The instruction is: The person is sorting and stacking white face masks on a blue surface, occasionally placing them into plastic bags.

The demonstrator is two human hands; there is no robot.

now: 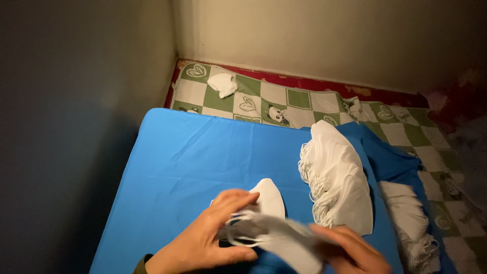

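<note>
Both my hands are low in the head view, over a blue cloth (pixel 193 162). My left hand (pixel 208 241) and my right hand (pixel 350 248) together hold a white folded face mask (pixel 289 243) with thin ear loops, blurred by motion. Just behind it another white mask (pixel 270 197) lies flat on the cloth. To the right, a long fanned stack of white masks (pixel 337 177) rests on the cloth, its loops hanging on the left side.
A second pile of white masks (pixel 411 223) lies off the cloth's right edge on a green-and-white checked blanket (pixel 299 99). A single crumpled mask (pixel 223 83) sits in the far corner. Walls close in at the left and back.
</note>
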